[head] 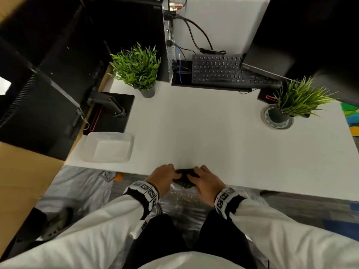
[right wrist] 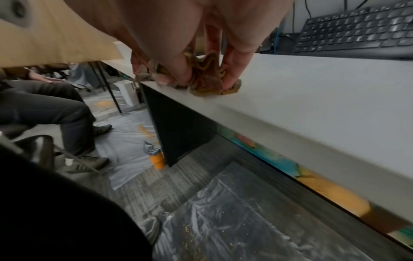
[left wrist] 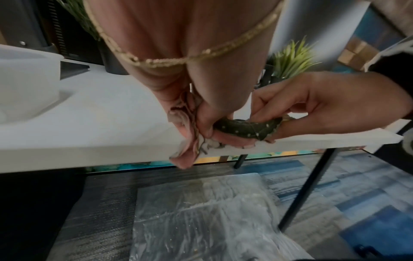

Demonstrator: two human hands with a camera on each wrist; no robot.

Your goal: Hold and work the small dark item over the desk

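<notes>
Hands [head: 184, 176] hide cloth [left wrist: 245, 128]; wrist views show dots, stripes.

Two potted plants [head: 136, 67] [head: 297, 100], one keyboard [head: 229, 71] and one plastic container [head: 108, 146] beyond two hands [head: 164, 176] [head: 206, 181] sharing one cloth [head: 184, 178].

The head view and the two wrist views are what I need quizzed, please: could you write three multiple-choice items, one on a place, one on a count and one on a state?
1. Where is the dark cloth?
A. at the table's near edge
B. in the plastic tub
C. on the keyboard

2. How many potted plants stand on the table?
A. one
B. two
C. four

3. How is the cloth held?
A. lying untouched
B. under one flat palm
C. pinched by both hands

Key: 1 A, it lies bunched on the edge. 2 B, the left plant and right plant. 3 C, left hand and right hand curl fingers round it.
</notes>
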